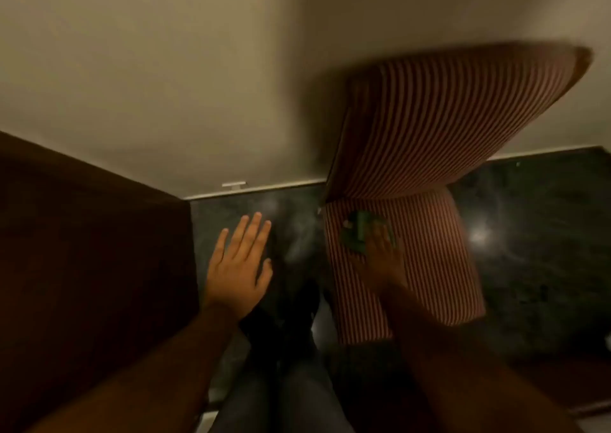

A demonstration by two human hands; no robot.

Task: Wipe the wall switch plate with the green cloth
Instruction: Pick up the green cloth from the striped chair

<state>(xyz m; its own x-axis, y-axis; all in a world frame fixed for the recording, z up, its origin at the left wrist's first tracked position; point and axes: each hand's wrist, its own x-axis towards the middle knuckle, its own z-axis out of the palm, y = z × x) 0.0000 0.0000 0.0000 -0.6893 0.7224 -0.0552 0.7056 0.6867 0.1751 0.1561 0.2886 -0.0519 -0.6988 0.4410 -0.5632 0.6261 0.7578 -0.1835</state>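
The green cloth point(358, 232) lies crumpled on the seat of a red-and-white striped chair point(413, 267) right of centre. My right hand point(385, 257) rests on the seat with its fingers touching the cloth's near edge; blur hides whether the fingers have closed on it. My left hand point(239, 264) hovers flat with fingers spread, holding nothing, over the dark floor left of the chair. A small white fitting point(234, 185) sits low on the cream wall just above the skirting; I cannot tell whether it is the switch plate.
A dark brown wooden cabinet point(92, 267) fills the left side, close to my left arm. The chair's striped backrest point(446, 118) leans against the cream wall point(165, 69). The floor is dark polished stone point(529, 250). My legs in dark trousers point(297, 383) show at the bottom.
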